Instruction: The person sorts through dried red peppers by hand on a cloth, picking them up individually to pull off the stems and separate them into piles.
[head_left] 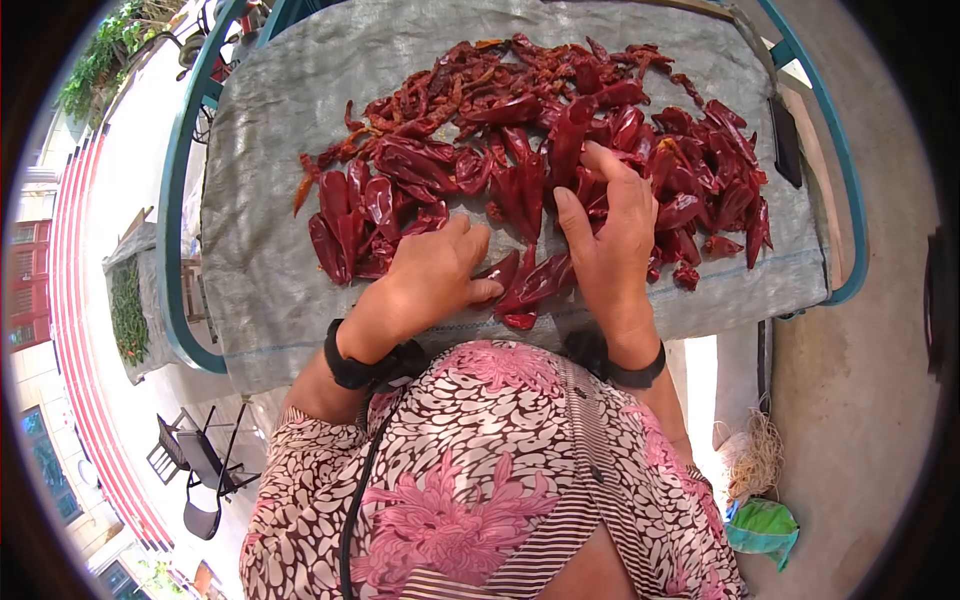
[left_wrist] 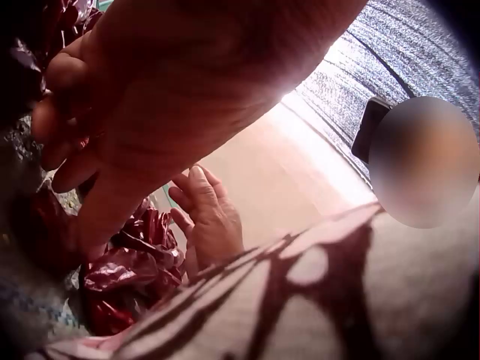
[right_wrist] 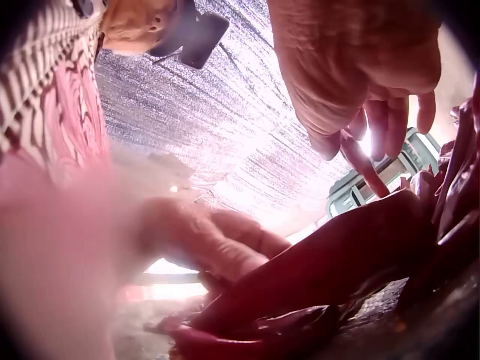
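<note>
Deep red dried chili peppers (head_left: 405, 165) are heaped over a grey woven sheet (head_left: 265, 200). My left hand (head_left: 430, 275) rests low at the near edge of the heap, its fingers loosely bent and its thumb apart from them. Beside that thumb lie a small chili piece (head_left: 500, 268) and a larger flattened chili (head_left: 540, 285). My right hand (head_left: 615, 240) reaches into the middle of the heap, thumb and forefinger spread beside a long upright chili (head_left: 570, 140). In the right wrist view, one right fingertip meets a big glossy chili (right_wrist: 322, 259).
Smaller, more wrinkled chilies (head_left: 450, 85) lie along the far side. A teal metal frame (head_left: 172, 200) borders the sheet, and a dark phone-like slab (head_left: 786, 142) lies at its right edge. Chairs (head_left: 205, 460) stand at lower left; a green bag (head_left: 765, 530) lies at lower right.
</note>
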